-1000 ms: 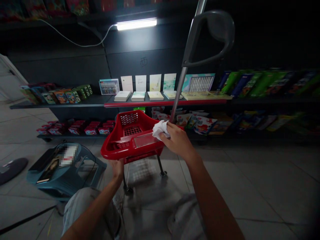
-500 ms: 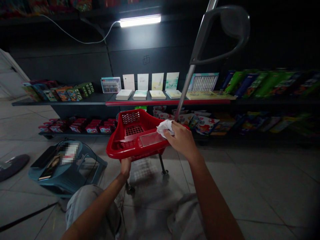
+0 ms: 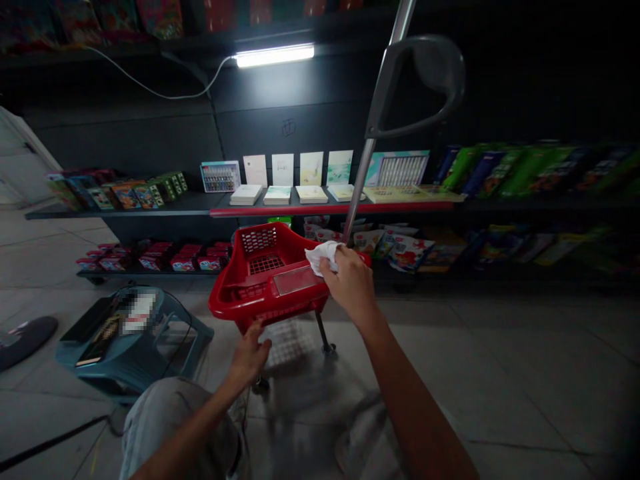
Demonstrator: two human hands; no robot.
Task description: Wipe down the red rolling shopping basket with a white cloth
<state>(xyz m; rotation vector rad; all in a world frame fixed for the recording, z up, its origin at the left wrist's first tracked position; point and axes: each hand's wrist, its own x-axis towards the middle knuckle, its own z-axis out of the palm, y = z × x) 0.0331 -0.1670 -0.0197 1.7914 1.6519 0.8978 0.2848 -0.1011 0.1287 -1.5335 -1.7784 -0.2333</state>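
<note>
A red plastic rolling shopping basket [image 3: 273,287] stands before me, with perforated sides, small wheels and a long metal pull handle [image 3: 361,175] rising from its right end. My right hand [image 3: 350,277] is closed around a crumpled white cloth [image 3: 324,256] and presses it on the basket's near rim, beside a rectangular label panel. Just below the rim's front left part is my left hand [image 3: 251,353], holding nothing, fingers loosely bent and thumb apart. Whether its fingertips still touch the basket I cannot tell.
A blue-grey plastic stool [image 3: 135,347] on the left carries a phone and a blurred item. Behind the basket run dark shelves [image 3: 330,208] with books, boxes and snack bags. A lit tube lamp [image 3: 275,56] hangs above. A cable [image 3: 55,443] lies at lower left.
My left hand has come down off the basket's underside, its fingers loosened. My right hand, with the cloth, has shifted slightly left in view. The whole scene has shifted a little downward.
</note>
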